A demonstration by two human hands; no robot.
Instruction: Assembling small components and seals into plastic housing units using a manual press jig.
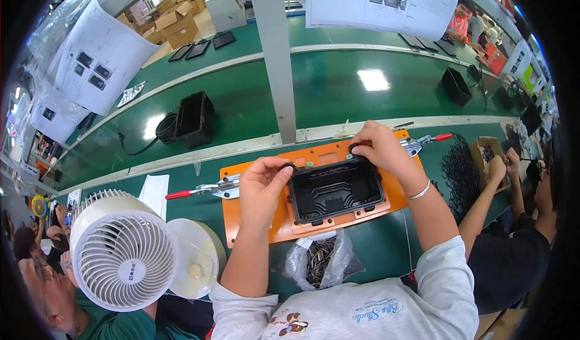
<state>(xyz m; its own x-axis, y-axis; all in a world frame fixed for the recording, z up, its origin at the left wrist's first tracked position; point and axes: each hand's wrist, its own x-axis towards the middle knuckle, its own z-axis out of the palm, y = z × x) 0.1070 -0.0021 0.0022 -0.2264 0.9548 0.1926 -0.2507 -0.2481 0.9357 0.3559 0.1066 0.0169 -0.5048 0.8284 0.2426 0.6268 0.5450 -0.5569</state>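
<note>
A black plastic housing, open side up, sits in an orange fixture plate on the green bench. My left hand is at its far left corner, thumb and forefinger pinched on a small black part whose shape is mostly covered. At the far right corner my right hand pinches another small dark part, also largely hidden by the fingers. Toggle clamps with red handles flank the fixture: the left clamp and the right clamp.
A clear bag of metal pins lies before the fixture. On the left stands a white fan. Black cables pile up at right, beside a co-worker's hands and a cardboard box. Another black housing rests beyond the rail.
</note>
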